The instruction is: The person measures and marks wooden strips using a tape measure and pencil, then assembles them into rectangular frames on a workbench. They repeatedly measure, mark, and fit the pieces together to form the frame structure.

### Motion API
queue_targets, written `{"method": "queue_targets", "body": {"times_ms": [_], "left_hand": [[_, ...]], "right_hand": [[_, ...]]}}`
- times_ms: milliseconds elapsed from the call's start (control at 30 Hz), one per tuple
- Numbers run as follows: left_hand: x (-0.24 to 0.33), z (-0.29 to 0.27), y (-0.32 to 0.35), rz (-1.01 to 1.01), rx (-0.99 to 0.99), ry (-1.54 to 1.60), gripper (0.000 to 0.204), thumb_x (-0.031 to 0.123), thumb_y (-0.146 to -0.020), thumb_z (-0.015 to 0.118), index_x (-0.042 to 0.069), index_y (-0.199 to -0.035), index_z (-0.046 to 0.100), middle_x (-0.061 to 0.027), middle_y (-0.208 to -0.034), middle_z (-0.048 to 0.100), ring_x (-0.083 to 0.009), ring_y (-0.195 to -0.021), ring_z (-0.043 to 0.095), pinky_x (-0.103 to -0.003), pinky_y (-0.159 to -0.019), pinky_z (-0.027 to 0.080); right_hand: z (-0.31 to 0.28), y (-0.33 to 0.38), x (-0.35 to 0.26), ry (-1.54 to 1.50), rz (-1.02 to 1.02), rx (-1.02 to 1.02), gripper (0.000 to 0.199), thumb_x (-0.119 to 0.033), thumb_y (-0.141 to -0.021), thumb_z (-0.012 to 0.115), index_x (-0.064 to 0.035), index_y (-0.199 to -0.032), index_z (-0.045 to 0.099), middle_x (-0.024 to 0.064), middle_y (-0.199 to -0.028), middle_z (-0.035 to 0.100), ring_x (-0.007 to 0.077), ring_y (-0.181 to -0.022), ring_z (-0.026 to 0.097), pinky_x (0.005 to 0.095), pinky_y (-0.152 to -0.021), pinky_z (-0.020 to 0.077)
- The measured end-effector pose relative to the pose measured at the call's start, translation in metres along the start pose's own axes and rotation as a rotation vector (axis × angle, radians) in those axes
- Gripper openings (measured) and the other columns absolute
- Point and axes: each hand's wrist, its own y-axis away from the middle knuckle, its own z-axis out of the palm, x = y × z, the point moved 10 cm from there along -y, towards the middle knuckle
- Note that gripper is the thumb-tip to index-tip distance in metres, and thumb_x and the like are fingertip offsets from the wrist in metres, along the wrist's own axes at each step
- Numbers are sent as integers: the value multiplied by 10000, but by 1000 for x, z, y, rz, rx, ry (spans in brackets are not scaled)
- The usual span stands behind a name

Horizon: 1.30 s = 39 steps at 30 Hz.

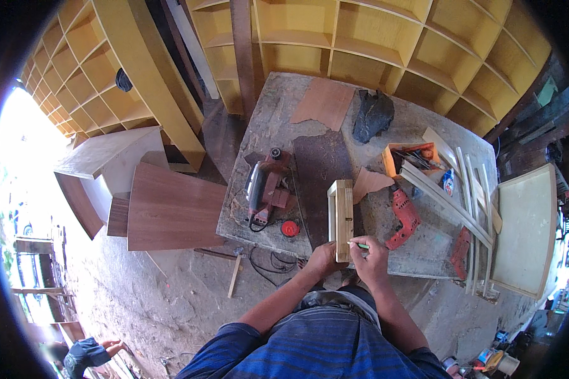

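1. From here I see the left hand (324, 260) grasping the near end of the wooden frame (344, 221), over the workbench (278, 117).
2. The right hand (373, 260) pinches a green pencil-like tool (363, 246) by its side; I judge this to be marking.
3. Next, I'd say, calls for a steady frame.

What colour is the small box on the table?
The box is orange; the head view shows it.

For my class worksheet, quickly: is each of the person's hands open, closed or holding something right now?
Left hand: closed, holding the near end of the wooden frame.
Right hand: closed, holding a green pen or pencil.
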Motion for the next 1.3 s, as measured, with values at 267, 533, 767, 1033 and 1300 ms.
{"method": "queue_targets", "body": {"times_ms": [267,533,767,1033,1300], "left_hand": [[-3,4,-1,-32,-35,-53,429,304,-754,830,106,-1109,693,-172,-992,722,-401,-939,707,-484,-811,578],[-4,4,-2,-36,-42,-58,444,280,-731,843,99,-1103,683,-173,-980,719,-405,-934,707,-490,-807,576],[-6,6,0,65,-18,21,428,274,-761,842,64,-1096,677,-201,-988,720,-429,-923,705,-483,-791,575],[-6,-11,-1,-146,-121,-114,486,311,-802,866,64,-1191,713,-198,-1040,752,-369,-996,731,-436,-838,584],[-9,-19,8,-14,-6,-130,389,212,-823,793,66,-1173,712,-235,-978,735,-434,-931,709,-477,-801,583]], "right_hand": [[-3,3,8,35,44,51,121,-89,-914,709,16,-975,701,149,-950,744,267,-824,741,354,-750,577],[-14,11,39,-306,228,140,203,-128,-1044,593,21,-1150,681,129,-966,741,176,-849,727,308,-735,602],[-17,28,49,-235,252,49,259,-166,-1076,557,14,-1220,673,124,-1023,741,164,-849,708,311,-742,584],[-19,39,59,-160,273,16,261,-215,-1025,645,-17,-1179,719,125,-1059,763,144,-809,704,297,-699,545],[-34,50,81,-187,266,64,252,-204,-1000,661,-20,-1162,721,126,-1007,769,170,-827,723,306,-701,546]]}}
